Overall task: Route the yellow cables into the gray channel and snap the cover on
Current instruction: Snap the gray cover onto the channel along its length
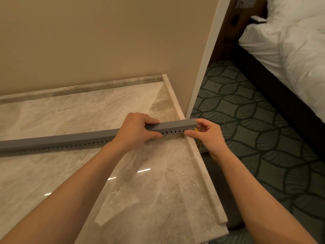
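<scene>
A long gray slotted channel [58, 140] with its cover on top lies across the marble counter [140, 191], running from the left edge to the counter's right edge. My left hand [135, 132] grips the channel near its right end, fingers over the top and thumb on the slotted side. My right hand [205, 133] pinches the channel's very end, which sticks out past the counter edge. A bit of yellow cable [198, 129] shows behind my right fingers, and more yellow [199, 146] below the counter edge. The rest of the cables are hidden inside.
A beige wall [105, 41] stands right behind the counter, ending in a white corner trim [202, 76]. To the right lie a dark patterned carpet [255, 129] and a bed with white bedding [290, 41].
</scene>
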A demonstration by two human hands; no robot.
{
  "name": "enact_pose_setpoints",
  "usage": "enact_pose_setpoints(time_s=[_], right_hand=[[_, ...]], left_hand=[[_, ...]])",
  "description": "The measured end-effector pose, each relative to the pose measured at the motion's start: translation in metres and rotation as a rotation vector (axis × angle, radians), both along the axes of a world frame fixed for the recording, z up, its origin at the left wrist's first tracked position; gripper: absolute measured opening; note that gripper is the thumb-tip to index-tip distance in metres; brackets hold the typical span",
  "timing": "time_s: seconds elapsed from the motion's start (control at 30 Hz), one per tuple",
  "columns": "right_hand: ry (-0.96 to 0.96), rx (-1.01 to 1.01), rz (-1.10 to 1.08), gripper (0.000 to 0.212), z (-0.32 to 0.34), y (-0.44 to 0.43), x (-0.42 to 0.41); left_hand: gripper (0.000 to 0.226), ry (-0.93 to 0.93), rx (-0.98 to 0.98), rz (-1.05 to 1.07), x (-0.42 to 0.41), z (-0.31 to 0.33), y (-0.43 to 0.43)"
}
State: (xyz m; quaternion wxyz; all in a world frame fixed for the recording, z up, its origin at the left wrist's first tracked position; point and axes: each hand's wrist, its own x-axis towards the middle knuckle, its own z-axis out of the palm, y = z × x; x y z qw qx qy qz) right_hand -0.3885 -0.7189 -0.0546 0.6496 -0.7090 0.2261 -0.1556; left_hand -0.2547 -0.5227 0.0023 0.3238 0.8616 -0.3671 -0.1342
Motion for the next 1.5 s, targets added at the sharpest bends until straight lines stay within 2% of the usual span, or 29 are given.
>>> enact_pose_setpoints(time_s=[0.17, 0.27, 0.33, 0.4, 0.5, 0.6, 0.73, 0.87, 1.13, 1.17, 1.23, 1.3, 1.33, 1.4, 1.43, 1.5], right_hand=[[0.067, 0.029, 0.061, 0.038, 0.007, -0.004, 0.0], [0.101, 0.237, 0.126, 0.033, 0.016, -0.009, -0.002], [0.139, 0.381, 0.103, 0.055, 0.021, -0.011, 0.0], [0.228, 0.342, 0.125, 0.065, 0.025, -0.012, 0.006], [0.322, 0.216, 0.212, 0.056, 0.027, -0.012, 0.012], [0.334, 0.199, 0.293, 0.036, 0.026, -0.009, 0.014], [0.338, 0.146, 0.304, 0.042, 0.024, -0.007, 0.014], [0.303, 0.224, 0.302, 0.03, 0.025, -0.008, 0.014], [0.247, 0.26, 0.235, 0.025, 0.019, -0.004, 0.012], [0.238, 0.271, 0.229, 0.027, 0.018, -0.004, 0.012], [0.225, 0.28, 0.22, 0.032, 0.017, -0.003, 0.01], [0.201, 0.295, 0.224, 0.025, 0.017, -0.002, 0.009], [0.189, 0.303, 0.222, 0.022, 0.017, -0.001, 0.008], [0.175, 0.309, 0.208, 0.023, 0.017, 0.002, 0.007], [0.173, 0.313, 0.195, 0.025, 0.016, 0.002, 0.007], [0.172, 0.322, 0.176, 0.029, 0.016, 0.005, 0.007]], left_hand=[[0.041, -0.015, 0.049, -0.006, 0.0, 0.003, -0.003], [0.04, -0.026, 0.045, -0.003, 0.0, 0.002, -0.002], [0.041, -0.031, 0.038, -0.001, -0.001, 0.001, -0.002], [0.042, -0.039, 0.035, 0.001, 0.0, 0.0, -0.002], [0.043, -0.047, 0.035, 0.001, 0.0, -0.001, -0.002], [0.043, -0.047, 0.036, 0.005, -0.001, -0.001, -0.003], [0.044, -0.061, 0.043, -0.002, 0.0, 0.0, -0.002], [0.044, -0.074, 0.046, -0.008, -0.001, -0.001, -0.001], [0.039, -0.073, -0.012, 0.01, -0.005, -0.006, 0.001], [0.037, -0.09, -0.021, 0.005, -0.007, -0.007, 0.002], [0.037, -0.24, -0.079, 0.013, -0.015, -0.011, 0.006], [0.042, -0.391, -0.217, 0.132, -0.031, -0.018, 0.01], [0.039, -0.404, -0.307, 0.217, -0.044, -0.02, 0.011], [0.018, -0.252, -0.44, 0.336, -0.073, -0.023, 0.01], [0.005, -0.062, -0.467, 0.365, -0.085, -0.023, 0.007], [0.016, 0.518, -0.47, 0.435, -0.1, -0.021, -0.003]])
